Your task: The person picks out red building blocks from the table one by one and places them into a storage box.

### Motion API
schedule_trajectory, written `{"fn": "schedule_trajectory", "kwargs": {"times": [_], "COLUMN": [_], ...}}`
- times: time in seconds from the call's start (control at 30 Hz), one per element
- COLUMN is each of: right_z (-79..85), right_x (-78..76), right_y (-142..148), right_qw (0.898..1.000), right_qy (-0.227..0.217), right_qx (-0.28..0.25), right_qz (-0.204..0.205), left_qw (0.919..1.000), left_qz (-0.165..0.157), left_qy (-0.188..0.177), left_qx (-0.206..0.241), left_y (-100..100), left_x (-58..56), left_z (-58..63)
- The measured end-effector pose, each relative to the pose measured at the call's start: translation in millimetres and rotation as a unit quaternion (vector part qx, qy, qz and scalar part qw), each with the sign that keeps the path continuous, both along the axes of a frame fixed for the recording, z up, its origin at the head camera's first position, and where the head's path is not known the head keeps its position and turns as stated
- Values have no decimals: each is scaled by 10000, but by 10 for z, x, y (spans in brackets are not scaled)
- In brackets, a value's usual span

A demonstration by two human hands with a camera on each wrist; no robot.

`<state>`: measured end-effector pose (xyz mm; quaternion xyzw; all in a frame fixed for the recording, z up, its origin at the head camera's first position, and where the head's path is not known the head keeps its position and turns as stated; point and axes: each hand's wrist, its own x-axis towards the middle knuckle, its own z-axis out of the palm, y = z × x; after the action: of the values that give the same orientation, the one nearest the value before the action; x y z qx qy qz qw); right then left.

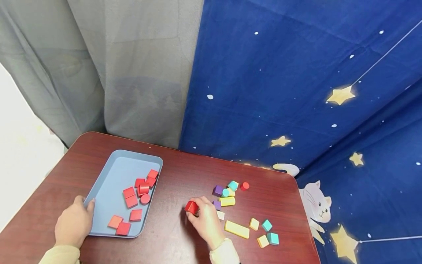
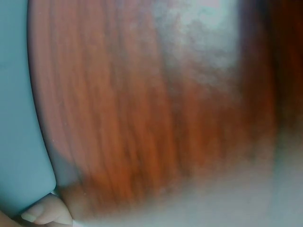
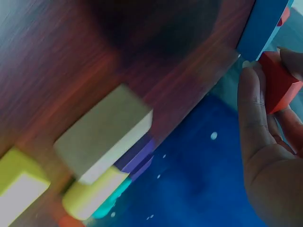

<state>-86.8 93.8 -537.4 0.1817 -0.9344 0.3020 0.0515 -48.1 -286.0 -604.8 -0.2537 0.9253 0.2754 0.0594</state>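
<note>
In the head view my right hand (image 1: 207, 221) pinches a red block (image 1: 191, 207) between thumb and fingers, over the table between the tray and the loose blocks. The right wrist view shows the same red block (image 3: 278, 82) held at the fingertips. My left hand (image 1: 74, 221) grips the near left rim of a blue-grey tray (image 1: 108, 172), thumb over the edge. Several red blocks (image 1: 131, 201) lie in the tray, mostly along its right side, with a red cylinder (image 1: 145, 199) among them. In the left wrist view, a fingertip (image 2: 47, 210) meets the tray's wall (image 2: 23, 118).
Right of my right hand lie purple blocks (image 1: 218, 190), a yellow cylinder (image 1: 227, 201), a long yellow block (image 1: 236, 229), teal blocks (image 1: 273, 238) and cream blocks (image 1: 263, 241). A red cylinder (image 1: 244, 186) sits farther back. Grey and blue curtains (image 1: 250, 91) hang behind the table (image 1: 171, 183).
</note>
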Motion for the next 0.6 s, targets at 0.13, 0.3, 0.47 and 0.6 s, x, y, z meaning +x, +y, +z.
{"fn": "schedule_trajectory", "kwargs": {"times": [0.13, 0.3, 0.47, 0.6], "right_z": [5, -14, -67, -98], "right_x": [44, 114, 233, 319], "right_y": [-141, -321, -516, -664], "right_qw": [9999, 9995, 9990, 9980], "right_qy": [-3, -50, 36, 229], "right_qx": [-123, -224, -335, -360], "right_qz": [117, 194, 286, 467], "left_qw": [10000, 9999, 9999, 9999], "left_qz": [27, 77, 92, 90], "left_qy": [14, -65, -58, -72], "left_qx": [-23, 1, 2, -1], "left_y": [-4, 10, 18, 20], "left_x": [-5, -4, -6, -5], "left_z": [-10, 16, 26, 31]}}
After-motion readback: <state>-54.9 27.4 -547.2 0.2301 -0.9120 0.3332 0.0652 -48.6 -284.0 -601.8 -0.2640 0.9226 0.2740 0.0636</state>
